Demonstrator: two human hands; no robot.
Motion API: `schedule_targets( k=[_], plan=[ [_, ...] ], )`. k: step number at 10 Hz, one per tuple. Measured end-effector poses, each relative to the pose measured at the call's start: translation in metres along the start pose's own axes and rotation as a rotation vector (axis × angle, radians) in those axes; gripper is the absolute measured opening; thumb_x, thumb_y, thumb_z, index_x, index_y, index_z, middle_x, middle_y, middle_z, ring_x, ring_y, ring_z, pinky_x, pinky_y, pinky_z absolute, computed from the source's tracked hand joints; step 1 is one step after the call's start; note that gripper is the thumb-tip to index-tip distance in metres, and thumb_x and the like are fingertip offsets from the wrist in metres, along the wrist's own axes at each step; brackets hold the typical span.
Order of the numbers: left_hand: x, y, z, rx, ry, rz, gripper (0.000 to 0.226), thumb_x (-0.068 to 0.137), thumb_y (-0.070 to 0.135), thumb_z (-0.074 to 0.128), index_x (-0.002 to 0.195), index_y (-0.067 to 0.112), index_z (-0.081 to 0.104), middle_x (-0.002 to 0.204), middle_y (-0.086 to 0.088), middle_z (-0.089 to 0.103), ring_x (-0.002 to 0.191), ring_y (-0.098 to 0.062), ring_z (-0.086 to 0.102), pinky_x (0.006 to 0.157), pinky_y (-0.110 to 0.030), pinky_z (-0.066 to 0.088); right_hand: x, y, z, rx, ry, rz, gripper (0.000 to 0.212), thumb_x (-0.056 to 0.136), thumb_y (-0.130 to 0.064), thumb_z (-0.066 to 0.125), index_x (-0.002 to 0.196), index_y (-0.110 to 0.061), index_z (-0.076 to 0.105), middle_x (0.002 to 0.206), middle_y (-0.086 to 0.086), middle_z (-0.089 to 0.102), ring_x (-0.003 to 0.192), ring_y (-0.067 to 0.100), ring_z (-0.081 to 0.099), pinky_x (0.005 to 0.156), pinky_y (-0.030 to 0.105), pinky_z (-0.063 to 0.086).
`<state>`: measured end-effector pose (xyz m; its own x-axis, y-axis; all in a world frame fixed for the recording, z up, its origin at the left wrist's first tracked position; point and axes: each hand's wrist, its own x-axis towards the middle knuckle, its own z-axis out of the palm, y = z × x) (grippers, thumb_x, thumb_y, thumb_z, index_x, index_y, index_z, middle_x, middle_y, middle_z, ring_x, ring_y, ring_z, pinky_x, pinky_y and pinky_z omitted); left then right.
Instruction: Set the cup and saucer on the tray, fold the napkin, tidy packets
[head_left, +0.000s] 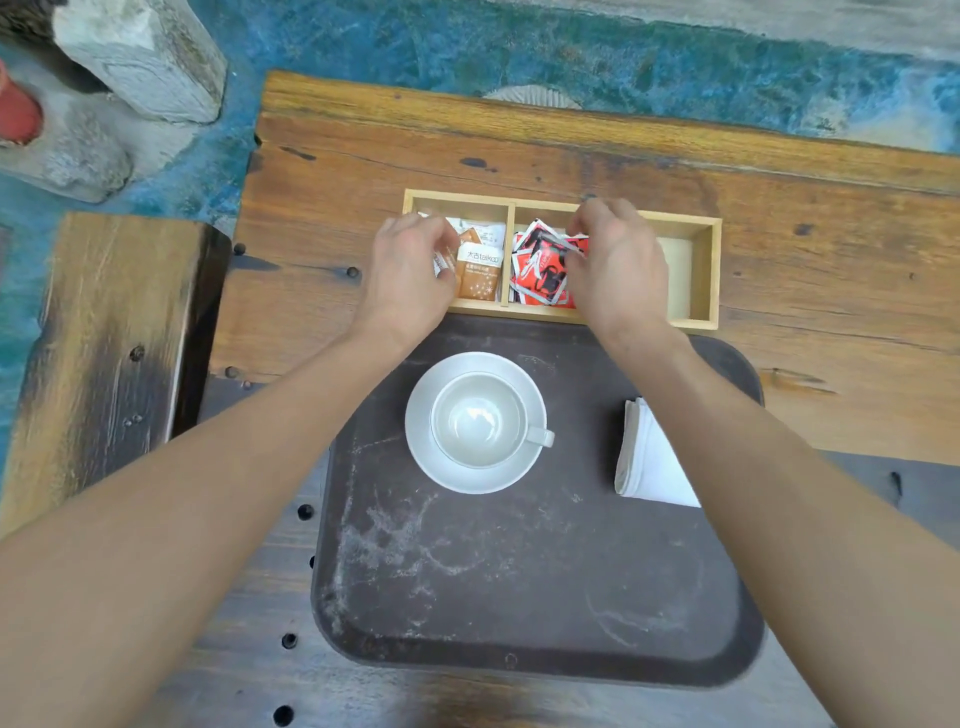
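Note:
A white cup (475, 420) stands upright on a white saucer (431, 462) on the dark brown tray (519, 597), handle pointing right. A folded white napkin (652, 462) lies on the tray's right side, partly under my right forearm. Beyond the tray sits a wooden divided box (709, 270). My left hand (410, 270) reaches into its left compartment, fingers closed on the brown and white packets (480, 273). My right hand (615, 265) is over the middle compartment, fingertips pinching the red and black packets (540, 270). The right compartment shows bare wood.
The box and tray rest on a worn wooden table (805, 197). A wooden bench (104, 338) stands at the left. Grey stone blocks (145, 57) and a red object (18, 114) lie on the blue-painted floor at the upper left.

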<state>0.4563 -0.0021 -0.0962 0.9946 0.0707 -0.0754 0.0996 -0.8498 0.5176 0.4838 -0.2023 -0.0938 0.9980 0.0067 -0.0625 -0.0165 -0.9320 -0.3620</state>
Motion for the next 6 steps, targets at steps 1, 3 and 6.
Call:
schedule_targets(
  k=[1, 3, 6],
  plan=[
    [-0.002, -0.003, 0.004, 0.136, -0.107, 0.189, 0.035, 0.091, -0.004, 0.055, 0.122, 0.005, 0.069, 0.123, -0.010, 0.068, 0.121, -0.028, 0.055, 0.102, -0.033, 0.043, -0.005, -0.003, 0.008, -0.069, -0.083, -0.227, 0.028, 0.091, -0.009, 0.063, 0.118, -0.008, 0.065, 0.116, 0.016, 0.058, 0.109, 0.038, 0.055, 0.084, 0.048, 0.049],
    [-0.007, -0.002, 0.004, 0.228, -0.174, 0.216, 0.033, 0.097, 0.006, 0.052, 0.126, 0.002, 0.067, 0.131, -0.011, 0.062, 0.127, -0.028, 0.052, 0.101, -0.046, 0.049, 0.003, -0.009, 0.012, -0.262, -0.149, -0.091, 0.042, 0.091, -0.011, 0.067, 0.131, -0.020, 0.057, 0.128, 0.012, 0.055, 0.121, 0.036, 0.053, 0.093, 0.045, 0.044],
    [-0.012, 0.016, -0.033, 0.217, -0.211, 0.225, 0.047, 0.095, 0.014, 0.059, 0.142, 0.011, 0.054, 0.143, -0.013, 0.053, 0.131, -0.033, 0.047, 0.108, -0.044, 0.041, -0.006, -0.004, -0.020, -0.187, -0.163, -0.001, 0.041, 0.095, -0.012, 0.061, 0.135, -0.015, 0.056, 0.129, 0.013, 0.059, 0.121, 0.037, 0.054, 0.093, 0.046, 0.047]
  ],
)
